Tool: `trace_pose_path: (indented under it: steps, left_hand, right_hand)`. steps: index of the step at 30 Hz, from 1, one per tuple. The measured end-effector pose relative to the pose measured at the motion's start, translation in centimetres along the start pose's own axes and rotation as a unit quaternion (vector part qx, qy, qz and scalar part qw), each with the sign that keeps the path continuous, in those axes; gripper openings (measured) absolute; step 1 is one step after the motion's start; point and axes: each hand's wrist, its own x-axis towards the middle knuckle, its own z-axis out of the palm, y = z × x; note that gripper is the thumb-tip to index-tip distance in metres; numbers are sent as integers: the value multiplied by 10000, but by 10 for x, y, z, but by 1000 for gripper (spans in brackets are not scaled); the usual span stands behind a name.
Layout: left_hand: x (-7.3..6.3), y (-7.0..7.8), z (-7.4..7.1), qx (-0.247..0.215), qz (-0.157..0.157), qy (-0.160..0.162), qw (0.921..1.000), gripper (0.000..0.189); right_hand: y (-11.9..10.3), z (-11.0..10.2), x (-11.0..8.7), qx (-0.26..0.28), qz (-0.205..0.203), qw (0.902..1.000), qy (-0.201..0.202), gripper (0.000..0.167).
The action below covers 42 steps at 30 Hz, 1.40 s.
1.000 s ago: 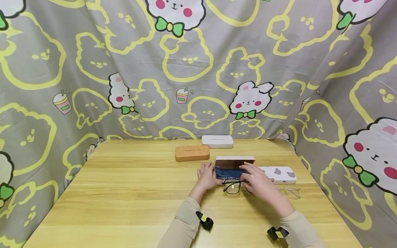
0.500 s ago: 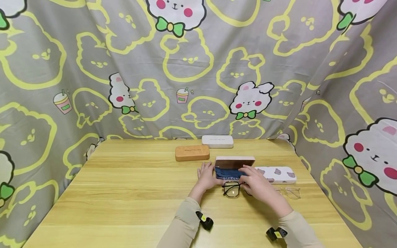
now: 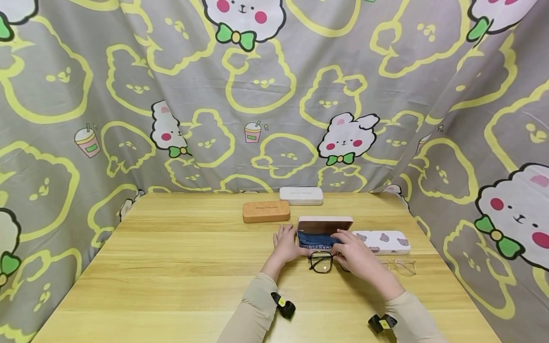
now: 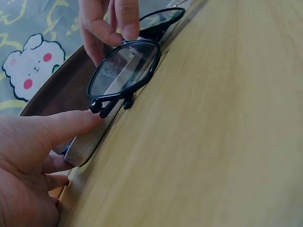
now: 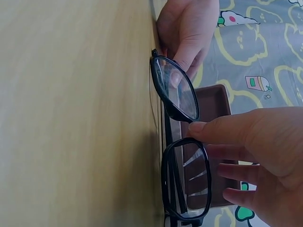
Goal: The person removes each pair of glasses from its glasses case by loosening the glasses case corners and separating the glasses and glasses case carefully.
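In the head view, an open glasses case with a pale outside and brown inside stands right of centre, its lid raised at the back. Inside lies a dark blue cloth with white lettering. My left hand grips the case's left end, thumb at the front. At the bridge, my right hand pinches black-framed glasses just in front of the case. The right wrist view shows the thumb against the bridge of these glasses, their temples folded behind the lenses. Part of the right lens is hidden in the head view.
A white case patterned with bears lies to the right. Clear-framed glasses rest in front of it. Farther back are a tan case and a plain white case. A patterned curtain surrounds the wooden table.
My right hand has drawn the black glasses slightly down toward the table's front, uncovering more of the cloth's lettering. Over the last half second they have barely moved. The left hand stays put.
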Motion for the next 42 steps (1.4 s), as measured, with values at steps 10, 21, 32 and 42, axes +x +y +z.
trace_pose_path:
  steps: [10, 21, 32, 42]
  left_hand:
    - [1, 1, -1, 95, 8, -33, 9999, 91]
    - [0, 3, -3, 52, -18, -56, 10000, 92]
    - [1, 2, -2, 53, -23, -73, 10000, 93]
    - [2, 1, -1, 113, -16, -60, 9999, 93]
  right_hand:
    - [3, 3, 0, -70, -30, 10000, -20, 13]
    - [5, 4, 0, -44, -60, 10000, -43, 12]
    - [6, 4, -1, 25, -94, 9999, -56, 15]
    - [2, -3, -1, 2, 164, 9998, -105, 12]
